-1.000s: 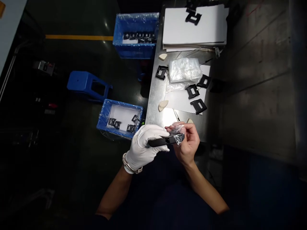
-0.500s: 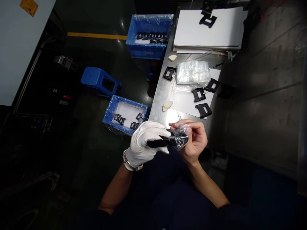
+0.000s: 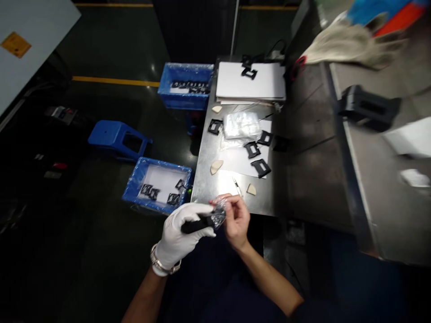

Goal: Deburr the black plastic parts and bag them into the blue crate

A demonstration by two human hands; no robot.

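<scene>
My left hand [image 3: 178, 234], in a white glove, is closed around a black plastic part [image 3: 193, 225]. A small clear plastic bag [image 3: 219, 214] covers the part's right end. My bare right hand [image 3: 237, 220] pinches the bag between thumb and fingers. Just beyond the hands, tweezers [image 3: 237, 185] lie on the metal bench [image 3: 202, 184] beside a beige wedge-shaped piece [image 3: 251, 189]. Farther up, several black frame-like parts [image 3: 260, 168] rest on and around a white sheet [image 3: 235, 162], near a stack of clear bags [image 3: 241, 125].
To the left, a blue bin [image 3: 134, 179] holds a few bagged black parts. Another blue bin [image 3: 185, 101] with rows of parts stands farther back. A blue stool [image 3: 107, 133] is on the floor. White boards [image 3: 249, 87] are piled at the bench's far end. A metal ledge [image 3: 363, 179] runs along the right.
The view has swung to the right, bringing the right-hand ledge, a cloth glove and a black device into sight. The bag now covers more of the black part's end. Both hands keep their grip.
</scene>
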